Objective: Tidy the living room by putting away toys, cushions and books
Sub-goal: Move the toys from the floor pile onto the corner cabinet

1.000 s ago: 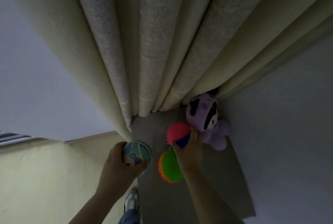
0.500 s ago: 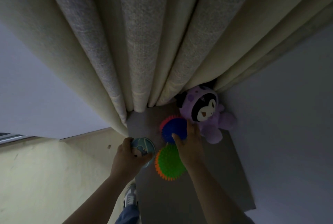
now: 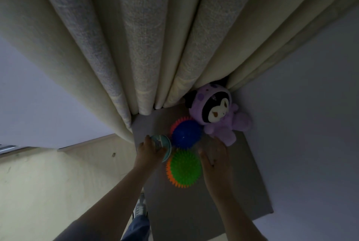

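On a grey shelf top (image 3: 194, 211) by the curtain sit a purple plush doll (image 3: 217, 114), a blue and pink spiky ball (image 3: 185, 133) and a green and orange spiky ball (image 3: 184, 169). My left hand (image 3: 148, 152) grips a small teal printed ball (image 3: 163, 144) at the shelf's left edge, beside the spiky balls. Just right of the green ball and below the doll, my right hand (image 3: 215, 160) hovers with fingers relaxed and holds nothing.
Cream curtain folds (image 3: 145, 46) hang over the back of the shelf. White walls (image 3: 301, 104) close in on the right and left. Pale floor (image 3: 48, 182) lies below left, with my shoe (image 3: 140, 206) beside the shelf.
My right hand let go of the blue and pink spiky ball and drew back to the right. The plush doll turned to face up. My left hand moved the teal ball closer to the spiky balls.
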A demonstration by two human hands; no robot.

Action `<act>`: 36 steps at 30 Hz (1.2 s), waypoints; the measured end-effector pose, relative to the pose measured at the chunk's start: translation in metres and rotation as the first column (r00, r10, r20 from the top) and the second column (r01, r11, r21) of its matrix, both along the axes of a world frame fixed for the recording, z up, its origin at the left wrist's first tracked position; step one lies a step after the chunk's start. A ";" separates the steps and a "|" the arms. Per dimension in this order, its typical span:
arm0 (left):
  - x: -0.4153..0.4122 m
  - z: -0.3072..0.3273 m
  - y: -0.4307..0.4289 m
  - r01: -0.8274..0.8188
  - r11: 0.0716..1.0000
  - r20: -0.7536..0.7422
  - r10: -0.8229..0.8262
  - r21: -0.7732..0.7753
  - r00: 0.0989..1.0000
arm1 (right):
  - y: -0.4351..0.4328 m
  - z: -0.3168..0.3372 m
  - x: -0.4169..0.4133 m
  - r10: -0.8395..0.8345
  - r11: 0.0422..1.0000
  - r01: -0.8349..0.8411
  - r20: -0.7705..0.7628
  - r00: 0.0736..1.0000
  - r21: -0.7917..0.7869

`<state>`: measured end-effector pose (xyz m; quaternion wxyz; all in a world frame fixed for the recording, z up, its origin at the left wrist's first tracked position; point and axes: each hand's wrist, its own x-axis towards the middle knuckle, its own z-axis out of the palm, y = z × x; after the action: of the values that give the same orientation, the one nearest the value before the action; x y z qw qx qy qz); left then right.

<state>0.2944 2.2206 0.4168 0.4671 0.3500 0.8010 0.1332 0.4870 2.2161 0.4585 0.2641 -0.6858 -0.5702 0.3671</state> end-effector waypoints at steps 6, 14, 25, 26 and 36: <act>0.000 -0.001 0.001 0.003 0.999 0.110 0.002 -0.046 0.994 | -0.008 0.011 -0.003 -0.021 1.000 0.022 -0.032 0.999 0.018; -0.002 0.005 -0.008 -0.087 0.994 0.243 0.100 -0.065 0.965 | -0.016 0.019 -0.012 -0.031 0.999 0.031 -0.002 1.000 0.015; 0.013 -0.005 -0.008 -0.215 0.970 0.302 0.240 -0.116 0.923 | -0.027 0.013 -0.006 -0.118 0.992 0.119 0.014 0.993 -0.049; 0.012 -0.006 -0.009 -0.216 0.970 0.304 0.240 -0.109 0.922 | -0.027 0.013 -0.005 -0.129 0.989 0.130 0.011 0.992 -0.064; -0.007 -0.001 -0.037 -0.287 0.948 0.323 0.317 -0.140 0.892 | -0.028 0.022 -0.009 -0.119 0.991 0.118 -0.009 0.993 -0.065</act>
<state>0.2877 2.1835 0.4158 0.5875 0.1717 0.7575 0.2271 0.4777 2.1878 0.4807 0.2666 -0.7243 -0.5147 0.3735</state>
